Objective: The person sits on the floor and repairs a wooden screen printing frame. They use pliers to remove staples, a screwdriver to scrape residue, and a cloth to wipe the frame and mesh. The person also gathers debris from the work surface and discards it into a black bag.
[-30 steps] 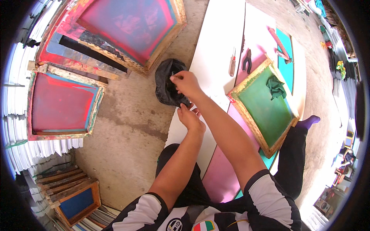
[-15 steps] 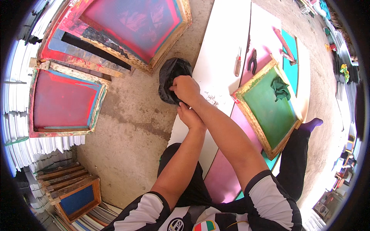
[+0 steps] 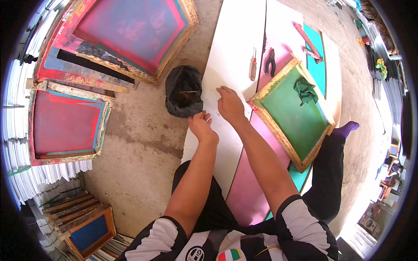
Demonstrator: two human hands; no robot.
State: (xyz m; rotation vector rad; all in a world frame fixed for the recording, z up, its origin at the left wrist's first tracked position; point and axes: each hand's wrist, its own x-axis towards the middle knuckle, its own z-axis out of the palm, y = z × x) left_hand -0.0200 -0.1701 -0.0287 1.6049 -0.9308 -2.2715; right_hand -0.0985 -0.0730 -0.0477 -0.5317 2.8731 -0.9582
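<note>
My left hand (image 3: 201, 126) is at the near edge of a black plastic bag (image 3: 174, 104), with its fingers loosely curled and apart at the rim. The bag's mouth is spread, and a thin light strip and brownish contents show inside. My right hand (image 3: 230, 105) is over a long white board (image 3: 226, 48), fingers pointing left and apart, with nothing visible in them. Beyond it lie a screwdriver (image 3: 253, 65) and black pliers (image 3: 270, 62). A wooden-framed green screen (image 3: 296, 117) rests to the right, bearing a crumpled green cloth (image 3: 306, 92).
A hammer (image 3: 308, 42) lies on a teal strip at the far right. Paint-stained screen frames (image 3: 67, 124) stand on the left beside paper stacks (image 3: 17, 148). A small blue-panelled frame (image 3: 89, 232) sits at the lower left. A pink board (image 3: 252, 187) runs beside the white one.
My right hand has come out of the bag and moved right, over the white board. My left hand has come up to the bag's near rim. The bag's mouth is now uncovered.
</note>
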